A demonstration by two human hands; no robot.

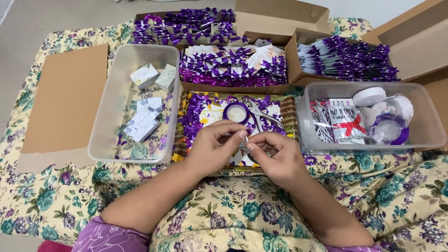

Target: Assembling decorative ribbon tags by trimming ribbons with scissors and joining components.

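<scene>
**Ana:** Because both hands pinch at one spot, what does each one hold?

**Ben:** Left hand (212, 144) and right hand (275, 156) meet fingertip to fingertip over the tray (289, 116). Each is nearly closed, thumb against forefinger, on a tiny pale piece (244, 138) between them. It is too small to tell what it is. The other fingers curl loosely.

**Ana:** What could go wrong?

**Ben:** As a judgement, a piece that small could slip from the pinch and drop onto the tray, where purple scraps would hide it. A grip so tight could also crease or tear it.

**Ana:** Anything else close by?

**Ben:** At twelve o'clock from the fingertips, just beyond them, sits a ribbon roll (236, 113) with a white core, and scissors (261, 114) lie beside it at one o'clock. A wrist swinging forward might knock the roll away or catch the blades.

**Ana:** And further out?

**Ben:** At nine o'clock a clear tub (109, 112) holds small boxes (154, 76) and cards (143, 119). At three o'clock a second tub (429, 123) holds tape rolls (368, 96) and packets. From eleven to one o'clock cartons (280, 18) stand full of bowed favours (233, 65). A cardboard sheet (65, 98) lies far at nine o'clock on the floral cloth (46, 196).
</scene>
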